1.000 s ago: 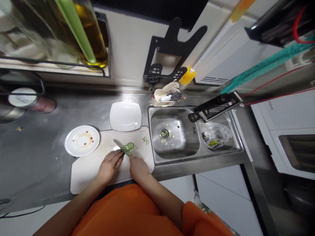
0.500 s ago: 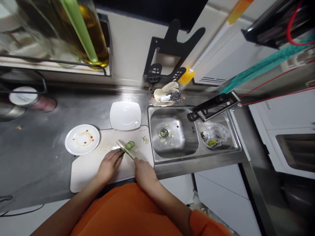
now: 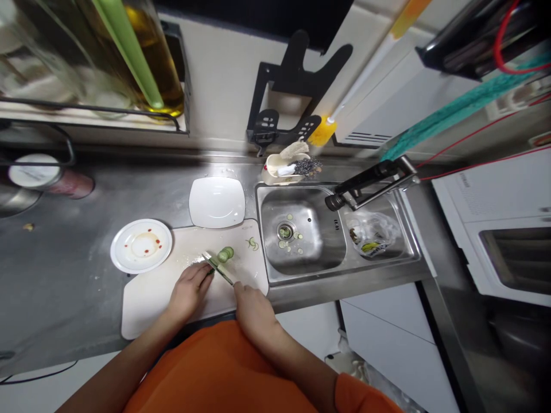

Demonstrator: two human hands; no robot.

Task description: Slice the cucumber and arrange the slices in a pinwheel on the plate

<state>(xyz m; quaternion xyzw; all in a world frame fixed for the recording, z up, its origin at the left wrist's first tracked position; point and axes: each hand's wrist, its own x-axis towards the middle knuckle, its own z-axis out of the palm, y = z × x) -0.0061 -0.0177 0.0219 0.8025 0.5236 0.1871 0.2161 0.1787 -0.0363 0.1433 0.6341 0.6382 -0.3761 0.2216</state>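
Observation:
My right hand (image 3: pixel 253 307) is closed around the handle of a knife (image 3: pixel 218 268), whose blade slants up and left across the cutting board (image 3: pixel 148 307). Under the fingers of my left hand (image 3: pixel 190 287) is a green cucumber piece (image 3: pixel 210 271), mostly hidden by the fingers and lying against the blade. Several cut cucumber slices (image 3: pixel 225 254) lean together just beyond the knife. A few thin green peel strips (image 3: pixel 252 244) lie near the board's right edge.
A clean white square plate (image 3: pixel 217 201) stands behind the board, and a stained round plate (image 3: pixel 141 245) overlaps its left corner. To the right is a steel sink (image 3: pixel 318 246) with slices around the drain. The faucet (image 3: pixel 361 184) reaches over it; a plastic bag (image 3: pixel 376 232) sits in the smaller basin.
The knife blade has turned slightly, showing more of its flat side, and its handle end sits a little lower. My left hand stays on the cucumber. The whole view has shifted slightly.

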